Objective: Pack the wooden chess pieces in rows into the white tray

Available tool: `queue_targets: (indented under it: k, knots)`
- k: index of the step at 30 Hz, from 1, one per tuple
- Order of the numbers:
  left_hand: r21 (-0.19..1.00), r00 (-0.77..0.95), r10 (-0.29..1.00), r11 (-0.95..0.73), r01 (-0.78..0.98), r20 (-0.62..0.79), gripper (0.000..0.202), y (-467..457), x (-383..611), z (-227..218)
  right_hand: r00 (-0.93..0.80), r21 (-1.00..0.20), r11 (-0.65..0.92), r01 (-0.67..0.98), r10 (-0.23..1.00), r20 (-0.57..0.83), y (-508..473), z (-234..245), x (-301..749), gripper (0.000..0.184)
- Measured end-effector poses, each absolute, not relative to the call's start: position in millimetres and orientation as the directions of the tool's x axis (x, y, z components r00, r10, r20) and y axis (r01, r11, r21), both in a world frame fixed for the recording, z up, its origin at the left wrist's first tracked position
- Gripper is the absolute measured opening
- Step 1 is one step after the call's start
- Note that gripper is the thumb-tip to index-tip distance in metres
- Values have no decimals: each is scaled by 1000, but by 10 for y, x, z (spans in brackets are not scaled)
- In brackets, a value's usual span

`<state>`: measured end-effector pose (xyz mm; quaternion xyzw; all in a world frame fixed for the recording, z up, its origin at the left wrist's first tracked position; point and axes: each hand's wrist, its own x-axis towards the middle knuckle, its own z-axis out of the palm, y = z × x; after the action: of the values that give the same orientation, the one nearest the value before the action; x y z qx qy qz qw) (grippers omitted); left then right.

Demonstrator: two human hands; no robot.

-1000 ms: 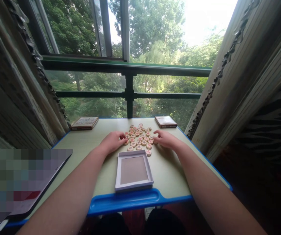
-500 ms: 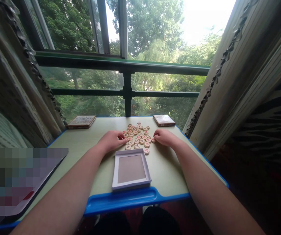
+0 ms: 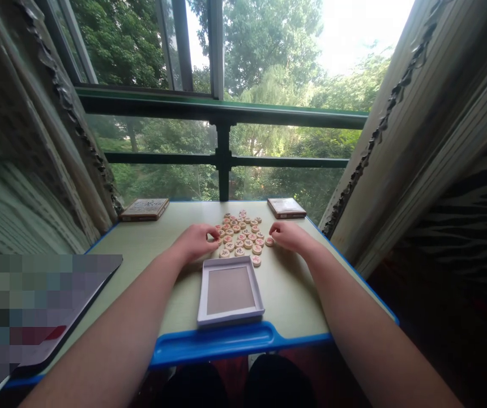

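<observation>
Several round wooden game pieces (image 3: 242,236) with red and dark marks lie spread on a pale green table (image 3: 150,243) with a blue rim. My left hand (image 3: 196,241) rests at the left edge of the pile, fingers curled and touching pieces. My right hand (image 3: 288,234) sits at the right edge, its fingertips pinched on a piece. A shallow white box tray (image 3: 230,292) with a grey bottom lies just in front of the pile, between my forearms, with nothing in it.
A flat printed box (image 3: 145,209) lies at the table's far left corner and a dark flat box (image 3: 286,207) at the far right. A blurred-out object (image 3: 35,306) covers the near left. Window rails and curtains close in behind and at both sides.
Both hands have stayed at the sides of the pile, drawing in slightly with fingers curling tighter. The view has shifted a little.
</observation>
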<state>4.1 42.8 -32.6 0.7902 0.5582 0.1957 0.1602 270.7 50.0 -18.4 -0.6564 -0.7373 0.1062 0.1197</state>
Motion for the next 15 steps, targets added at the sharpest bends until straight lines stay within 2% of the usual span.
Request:
queue_targets:
  k: [3,8,12,15]
  knots:
    - [444,277,946,-323,836,167,31,434,36,-329,-117,-348,147,926,988,105,508,-241,2666,25]
    - [407,291,903,-406,818,316,38,477,60,-389,-243,-376,343,860,926,290,557,-386,2571,27]
    - [421,357,880,-466,778,314,44,489,89,-441,-266,-394,390,832,905,332,569,-391,2536,25]
    - [431,371,883,-466,773,288,50,485,97,-459,-358,-372,460,806,880,313,516,-340,2495,25]
